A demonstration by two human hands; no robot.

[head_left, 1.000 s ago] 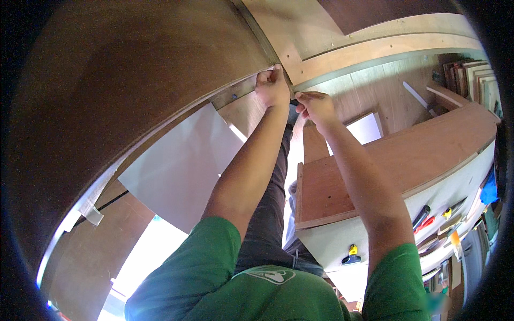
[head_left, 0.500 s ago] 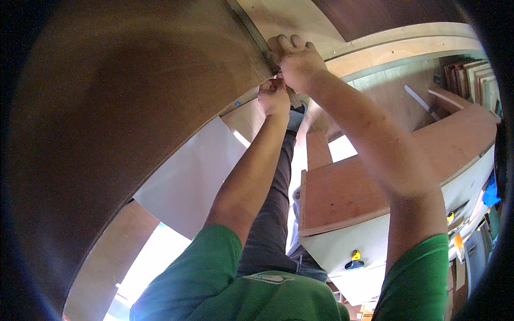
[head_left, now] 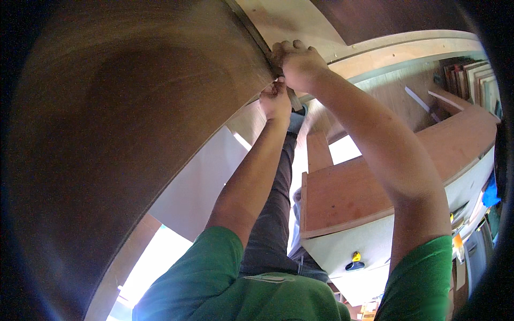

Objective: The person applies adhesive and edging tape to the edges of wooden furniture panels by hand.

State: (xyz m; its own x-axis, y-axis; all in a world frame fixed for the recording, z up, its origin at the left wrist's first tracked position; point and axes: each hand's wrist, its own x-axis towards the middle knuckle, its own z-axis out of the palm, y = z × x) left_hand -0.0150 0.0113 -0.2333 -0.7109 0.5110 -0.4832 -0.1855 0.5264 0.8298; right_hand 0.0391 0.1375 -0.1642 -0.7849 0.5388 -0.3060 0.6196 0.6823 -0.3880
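A large dark brown wooden panel (head_left: 144, 107) fills the left side, and a narrow wooden strip (head_left: 250, 28) runs along its right edge. My right hand (head_left: 301, 67) is closed over the strip near the panel's corner, its fingers curled across it. Just below, my left hand (head_left: 276, 100) pinches close to the same corner with thumb and fingers together. Whatever lies between those fingertips is hidden. The strip's lower end shows past both hands, above my shoe (head_left: 296, 122).
Pale boards with a long light wooden rail (head_left: 393, 55) lie at the upper right. A reddish-brown wooden piece (head_left: 348, 198) stands to the right, near a yellow-and-black tool (head_left: 354, 261) on a white surface. Stacked boards (head_left: 474, 80) lean at far right; a white sheet (head_left: 206, 176) is below the panel.
The panel's lower edge has shifted right and down in view, covering a piece of rail that showed beneath it. Both hands sit slightly lower, still at the corner.
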